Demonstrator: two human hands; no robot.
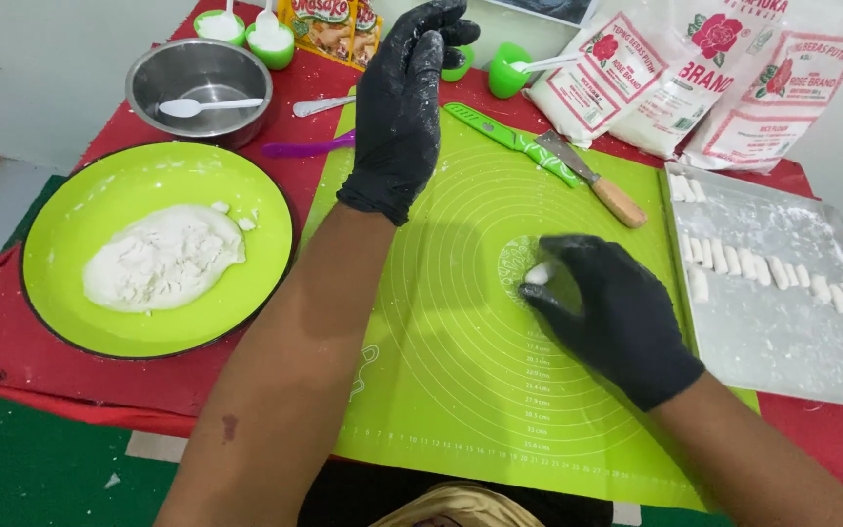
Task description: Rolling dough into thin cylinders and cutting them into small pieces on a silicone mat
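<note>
Everything sits around the green silicone mat (461,390) spread on the red table (12,342). Well left of the mat lies a round green plate (70,312) with a flattened lump of white dough (163,259) on it, and behind that plate stands a steel bowl (199,73) with a white spoon (205,105) inside. Off the mat's far left corner stand two small green cups (246,34), and a purple utensil (304,148) lies just at the mat's left edge. Over the mat's far left part the left hand (402,112), in a black glove dusted with flour, is raised with fingers stretched out and together – it holds nothing. Along the mat's far edge lies a green-handled knife (509,141), and beside it a scraper with a wooden handle (597,181). Near the mat's middle, on its printed circles, the right hand (612,317), also in a black glove, presses down with curled fingers on a small white dough piece (537,274), which peeks out at its fingertips and touches the mat. Behind the mat's far right corner are white flour bags (695,83). Just right of the mat lies a floured metal tray (782,342) – a row of short dough sticks (763,268) rests on it
</note>
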